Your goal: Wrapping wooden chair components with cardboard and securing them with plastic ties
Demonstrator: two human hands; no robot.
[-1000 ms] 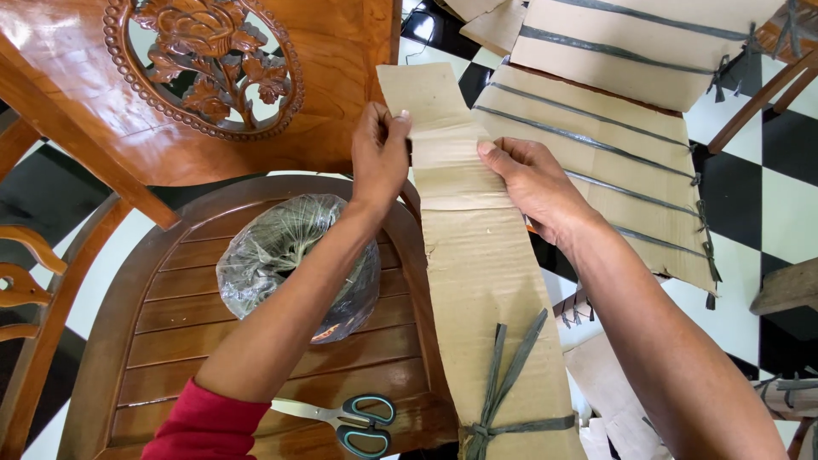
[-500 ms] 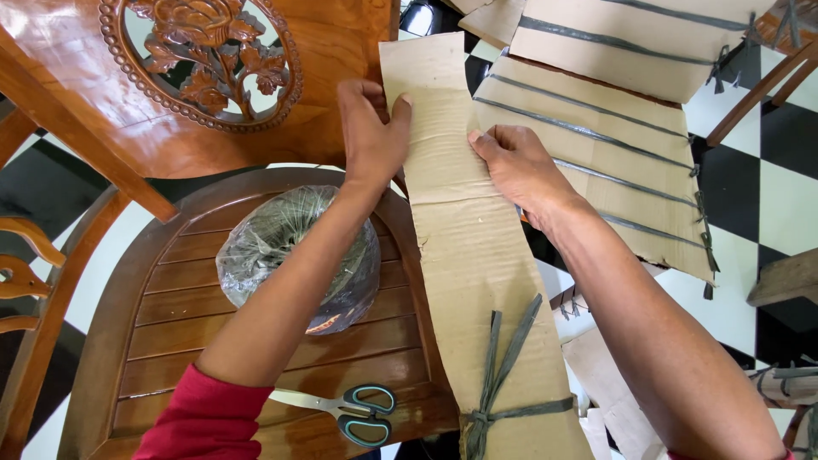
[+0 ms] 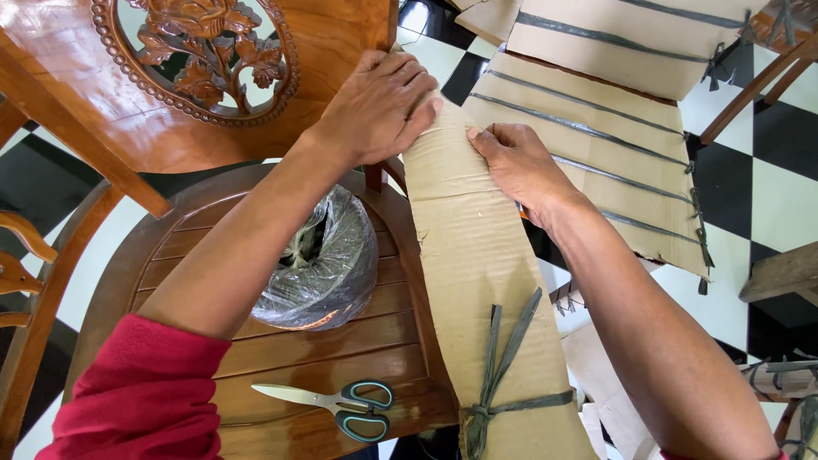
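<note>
The left hand [image 3: 379, 102] has moved from the strip's left edge onto its top end, pressing the fold flat. The long cardboard strip [image 3: 481, 264], tied with a dark strap [image 3: 503, 375], lies along the wooden chair seat [image 3: 256, 375]; the right hand [image 3: 515, 162] pinches its right edge. Scissors [image 3: 336, 400] lie nearby.
</note>
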